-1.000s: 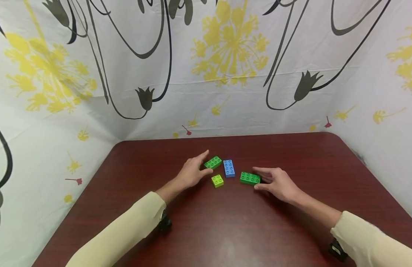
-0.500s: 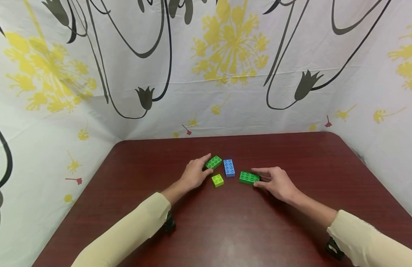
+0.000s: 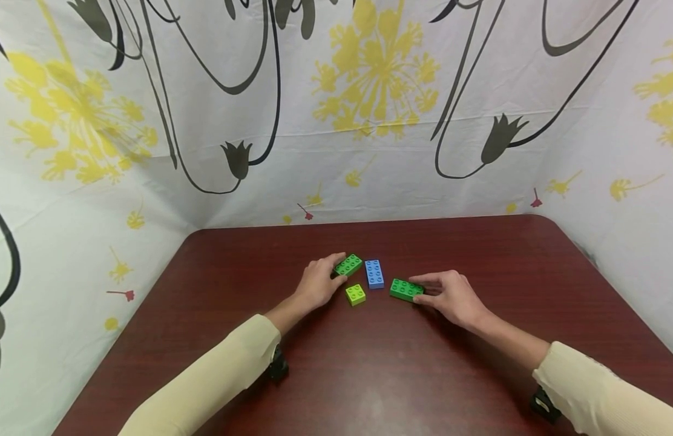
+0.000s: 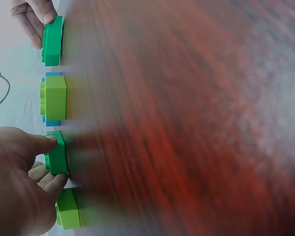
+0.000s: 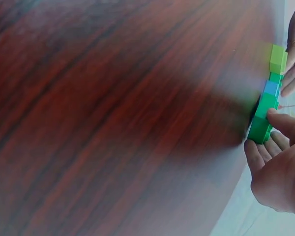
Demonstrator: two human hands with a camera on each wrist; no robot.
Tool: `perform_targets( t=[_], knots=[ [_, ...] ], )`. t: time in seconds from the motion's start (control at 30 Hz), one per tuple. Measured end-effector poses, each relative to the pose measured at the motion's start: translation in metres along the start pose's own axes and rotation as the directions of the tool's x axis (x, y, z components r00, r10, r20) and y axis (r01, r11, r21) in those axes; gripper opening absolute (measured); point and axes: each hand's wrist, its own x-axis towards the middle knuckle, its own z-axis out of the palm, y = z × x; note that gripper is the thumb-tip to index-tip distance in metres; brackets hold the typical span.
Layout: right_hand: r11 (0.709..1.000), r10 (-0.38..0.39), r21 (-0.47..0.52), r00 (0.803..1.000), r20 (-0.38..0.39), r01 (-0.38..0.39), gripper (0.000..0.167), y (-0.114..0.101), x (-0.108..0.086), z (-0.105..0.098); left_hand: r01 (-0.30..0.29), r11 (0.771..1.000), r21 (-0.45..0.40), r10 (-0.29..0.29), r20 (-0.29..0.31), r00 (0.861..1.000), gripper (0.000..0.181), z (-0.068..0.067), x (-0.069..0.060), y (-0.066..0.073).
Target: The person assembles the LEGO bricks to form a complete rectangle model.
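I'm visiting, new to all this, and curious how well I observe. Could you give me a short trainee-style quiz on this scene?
1. Multiple choice: In the head view, what colour is the smallest-looking brick? A) blue B) lime C) green
2. True or false: The left hand and the right hand grip the same brick.
3. Fill in: In the head view, the blue brick lies to the ____ of the right-hand brick.

Key:
1. B, lime.
2. False; the left hand pinches a separate green brick.
3. Left.
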Motion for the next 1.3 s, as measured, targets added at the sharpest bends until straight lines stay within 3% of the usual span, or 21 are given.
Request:
perform_targets(
  t=[0.57,0.9,1.1,1.3],
  knots=[
    [1.0,-0.016,0.026,1.0,-0.011,0.016,0.039,-0.008,-0.004,-0.005,-0.018,0.996,-0.088,0.014,-0.044,0.999,0.051,-0.02,-0.012,-0.003],
    [0.996,-0.06,0.062,0.998,0.02,0.058,0.037,-0.014,-0.009,-0.003,-0.082,0.983,-0.166,0.074,-0.054,0.996,0.048,-0.035,-0.032,0.001],
    [0.997,-0.051,0.058,0.998,0.043,0.048,0.037,-0.019,-0.012,0.0,-0.121,0.977,-0.174,0.117,-0.032,0.993,0.048,-0.041,-0.047,0.003],
    [0.996,-0.054,0.073,0.996,0.064,0.049,0.039,-0.021,-0.015,0.002,-0.119,0.974,-0.194,0.123,0.011,0.992,0.049,-0.046,-0.064,0.007]
  ],
)
